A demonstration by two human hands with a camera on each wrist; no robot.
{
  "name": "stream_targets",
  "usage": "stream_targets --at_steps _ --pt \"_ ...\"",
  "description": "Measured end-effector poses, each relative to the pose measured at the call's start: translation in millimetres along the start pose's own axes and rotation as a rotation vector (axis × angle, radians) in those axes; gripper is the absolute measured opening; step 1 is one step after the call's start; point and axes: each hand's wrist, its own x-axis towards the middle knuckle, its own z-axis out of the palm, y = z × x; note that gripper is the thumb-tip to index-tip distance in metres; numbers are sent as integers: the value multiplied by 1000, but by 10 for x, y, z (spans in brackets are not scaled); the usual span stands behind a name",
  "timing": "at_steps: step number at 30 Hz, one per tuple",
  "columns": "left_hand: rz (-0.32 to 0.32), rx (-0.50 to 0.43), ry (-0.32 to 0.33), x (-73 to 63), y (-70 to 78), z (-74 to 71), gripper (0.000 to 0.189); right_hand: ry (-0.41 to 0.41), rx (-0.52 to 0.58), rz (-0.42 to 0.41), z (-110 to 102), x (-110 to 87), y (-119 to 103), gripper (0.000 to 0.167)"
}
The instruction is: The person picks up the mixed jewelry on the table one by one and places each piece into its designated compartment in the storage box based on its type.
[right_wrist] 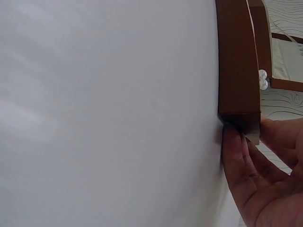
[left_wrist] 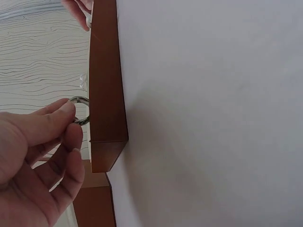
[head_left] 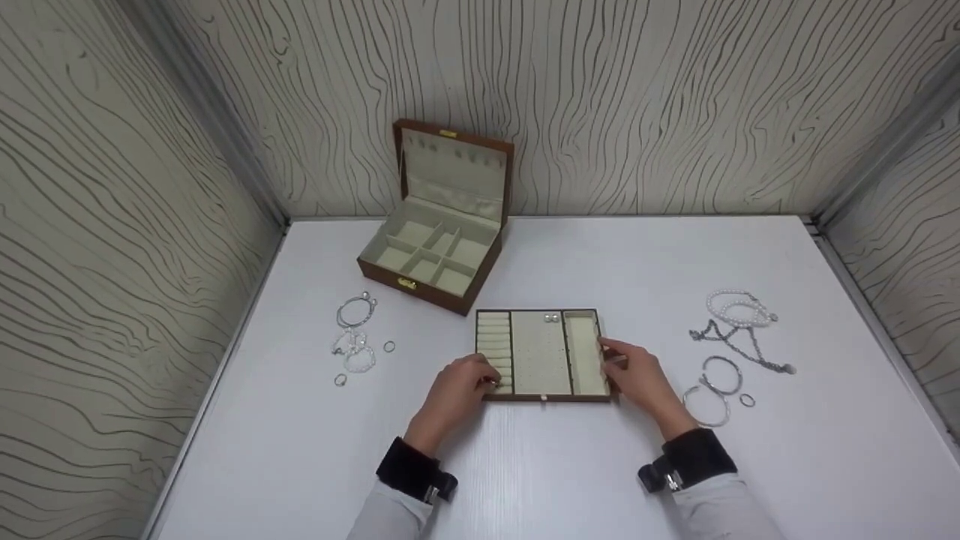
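Observation:
A shallow brown jewelry tray (head_left: 514,398) lies on the white table, with cream ring rolls (head_left: 494,337) at its left, a dotted earring panel (head_left: 536,352) in the middle and a long compartment (head_left: 582,341) at the right. Over the front end of the ring rolls, my left hand (head_left: 456,386) pinches a silver ring (left_wrist: 80,100) between thumb and forefinger. In the left wrist view the ring stands upright, its lower part at the tray's rim. My right hand (head_left: 641,379) grips the tray's right side. Pearl earrings (head_left: 551,318) sit at the panel's back edge.
Behind the tray stands a brown jewelry box (head_left: 486,266), lid up, with several compartments. Bracelets (head_left: 356,310) and rings (head_left: 389,346) lie at the left. Pearl strands (head_left: 742,307), a chain (head_left: 750,349), bangles (head_left: 721,375) and another ring (head_left: 747,400) lie at the right. Patterned walls enclose the table.

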Motion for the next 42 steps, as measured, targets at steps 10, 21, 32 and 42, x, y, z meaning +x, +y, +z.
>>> stream_targets --at_steps 10,21,32,42 --pt "26 47 27 11 -11 49 10 -8 -2 21 10 2 -15 46" --pt "16 36 18 21 -2 57 12 8 25 9 10 -6 -4 46" --pt "51 109 -1 36 24 63 12 5 23 14 7 -3 -13 46" --pt "52 103 -38 43 37 79 19 10 24 6 4 -6 -17 46"
